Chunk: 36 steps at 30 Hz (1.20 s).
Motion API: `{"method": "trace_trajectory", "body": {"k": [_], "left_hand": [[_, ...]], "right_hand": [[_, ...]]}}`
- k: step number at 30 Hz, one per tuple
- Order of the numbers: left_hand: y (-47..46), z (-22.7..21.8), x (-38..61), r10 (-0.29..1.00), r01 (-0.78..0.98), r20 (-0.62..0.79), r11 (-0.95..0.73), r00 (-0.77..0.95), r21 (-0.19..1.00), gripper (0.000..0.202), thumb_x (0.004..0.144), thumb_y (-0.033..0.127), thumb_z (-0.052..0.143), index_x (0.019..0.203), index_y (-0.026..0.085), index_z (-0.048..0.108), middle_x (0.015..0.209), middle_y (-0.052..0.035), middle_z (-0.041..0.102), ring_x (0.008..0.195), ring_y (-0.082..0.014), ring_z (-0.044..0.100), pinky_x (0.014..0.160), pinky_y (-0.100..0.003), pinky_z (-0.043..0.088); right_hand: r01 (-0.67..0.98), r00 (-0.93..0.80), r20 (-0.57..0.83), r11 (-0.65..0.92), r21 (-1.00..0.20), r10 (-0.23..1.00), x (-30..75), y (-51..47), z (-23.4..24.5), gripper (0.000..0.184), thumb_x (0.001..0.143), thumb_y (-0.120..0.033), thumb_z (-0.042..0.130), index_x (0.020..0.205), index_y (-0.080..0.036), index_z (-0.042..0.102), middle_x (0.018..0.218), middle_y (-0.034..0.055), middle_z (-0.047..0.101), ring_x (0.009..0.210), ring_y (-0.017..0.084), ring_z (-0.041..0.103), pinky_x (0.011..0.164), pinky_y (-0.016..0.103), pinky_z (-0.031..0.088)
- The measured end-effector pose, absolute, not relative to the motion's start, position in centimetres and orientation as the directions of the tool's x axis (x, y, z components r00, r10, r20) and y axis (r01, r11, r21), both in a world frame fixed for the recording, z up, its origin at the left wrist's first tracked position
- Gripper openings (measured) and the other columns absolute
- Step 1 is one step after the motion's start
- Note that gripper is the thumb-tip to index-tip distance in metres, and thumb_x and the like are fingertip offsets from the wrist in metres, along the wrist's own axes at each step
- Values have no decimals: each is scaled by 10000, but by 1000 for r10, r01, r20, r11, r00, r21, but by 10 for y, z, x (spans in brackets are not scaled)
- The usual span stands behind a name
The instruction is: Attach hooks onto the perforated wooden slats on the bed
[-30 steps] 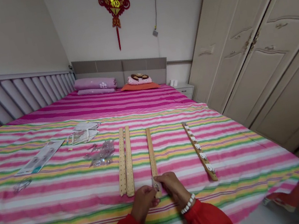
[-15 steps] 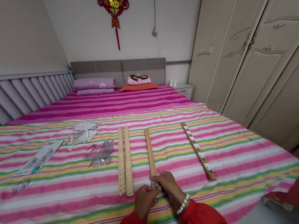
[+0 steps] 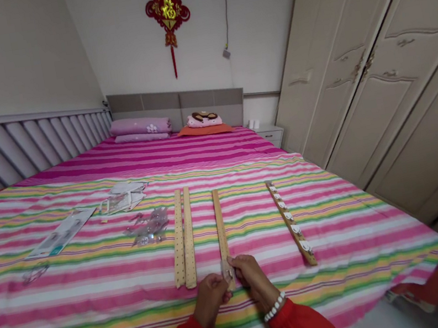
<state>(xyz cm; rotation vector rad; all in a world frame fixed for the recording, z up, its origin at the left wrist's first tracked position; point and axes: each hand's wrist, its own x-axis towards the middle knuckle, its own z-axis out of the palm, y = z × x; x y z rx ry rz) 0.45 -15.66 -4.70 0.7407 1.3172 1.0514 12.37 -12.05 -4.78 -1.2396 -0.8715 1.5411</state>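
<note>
Over the near end of the middle wooden strip (image 3: 219, 220), a small clear adhesive hook (image 3: 227, 272) with a metal part shows between my hands. My left hand (image 3: 211, 299) pinches its lower left side, fingers curled. My right hand (image 3: 253, 277), with a white bead bracelet at the wrist, has thumb and finger closed at its upper right edge. To the left lie two light wooden strips (image 3: 183, 240) with rows of dark holes. At the right is another wooden strip (image 3: 292, 224) carrying several white hooks along its length.
Left of the strips are a pile of clear hooks in plastic (image 3: 150, 228), crumpled white packaging (image 3: 126, 196), a flat hook packet (image 3: 60, 233) and a thin wire-like item (image 3: 35, 272). All rest on a striped bed sheet (image 3: 124, 325). Wardrobes (image 3: 389, 74) stand to the right.
My right hand has shifted slightly right and back from the clear hook, leaving more of it visible. My left hand stays at its lower left side. The view has tilted up slightly.
</note>
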Motion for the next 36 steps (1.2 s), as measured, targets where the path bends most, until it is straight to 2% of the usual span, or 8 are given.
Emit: {"method": "trace_trajectory", "body": {"k": [14, 16, 19, 22, 25, 27, 31, 36], "left_hand": [[-151, -61, 0, 885, -301, -452, 403, -111, 864, 443, 413, 479, 834, 572, 146, 589, 457, 26, 579, 445, -87, 544, 488, -208, 427], [-159, -57, -6, 863, -252, -504, 480, -38, 840, 448, 457, 520, 809, 581, 146, 597, 494, 4, 610, 449, -90, 557, 483, -208, 428], [-170, -40, -29, 824, -45, -551, 560, 132, 827, 429, 539, 553, 753, 591, 151, 611, 538, -34, 645, 436, -110, 569, 419, -204, 371], [-165, -18, -67, 891, 103, -429, 418, 149, 903, 376, 613, 514, 706, 589, 148, 622, 511, -35, 629, 449, -121, 568, 434, -207, 364], [-140, -4, -108, 981, 95, -145, 158, -129, 983, 342, 587, 477, 708, 672, 153, 642, 539, -6, 624, 500, -124, 552, 501, -227, 409], [-119, -1, -129, 943, 172, 48, 9, -328, 985, 331, 564, 462, 705, 677, 156, 649, 621, -13, 648, 608, -139, 572, 596, -238, 438], [-89, -9, -150, 854, 324, 155, 16, -496, 946, 330, 572, 484, 663, 685, 175, 634, 605, 5, 616, 603, -151, 546, 613, -253, 422], [-73, -15, -152, 810, 552, 202, 173, -551, 816, 290, 653, 483, 638, 607, 205, 568, 566, 0, 584, 585, -173, 543, 585, -262, 376]], "right_hand": [[-214, 42, -241, -227, -950, 970, 110, -122, -62, 480, 639, -587, 648, 438, -219, 416, 302, -74, 332, 323, 66, 245, 381, 246, 118], [-206, 42, -210, -197, -958, 977, 112, -123, -68, 503, 656, -622, 631, 441, -210, 437, 303, -63, 354, 322, 73, 279, 384, 246, 148], [-210, 47, -201, -187, -960, 979, 113, -124, -72, 514, 649, -665, 621, 477, -202, 480, 302, -64, 360, 314, 81, 295, 384, 248, 168], [-229, 34, -210, -197, -953, 977, 113, -125, -70, 519, 645, -688, 614, 522, -193, 520, 303, -73, 354, 305, 75, 269, 378, 248, 157], [-248, 36, -212, -197, -948, 977, 113, -125, -68, 528, 639, -700, 608, 523, -193, 523, 303, -77, 340, 306, 72, 255, 374, 246, 151], [-245, 35, -213, -198, -949, 977, 113, -125, -68, 525, 635, -700, 609, 524, -195, 523, 299, -77, 334, 305, 75, 255, 371, 246, 151], [-224, 33, -206, -194, -955, 978, 113, -125, -70, 517, 628, -696, 615, 517, -201, 514, 292, -71, 347, 300, 78, 257, 370, 245, 151], [-219, 52, -203, -187, -957, 978, 113, -126, -68, 522, 629, -690, 620, 476, -213, 472, 287, -61, 350, 303, 81, 278, 375, 248, 155]]}}
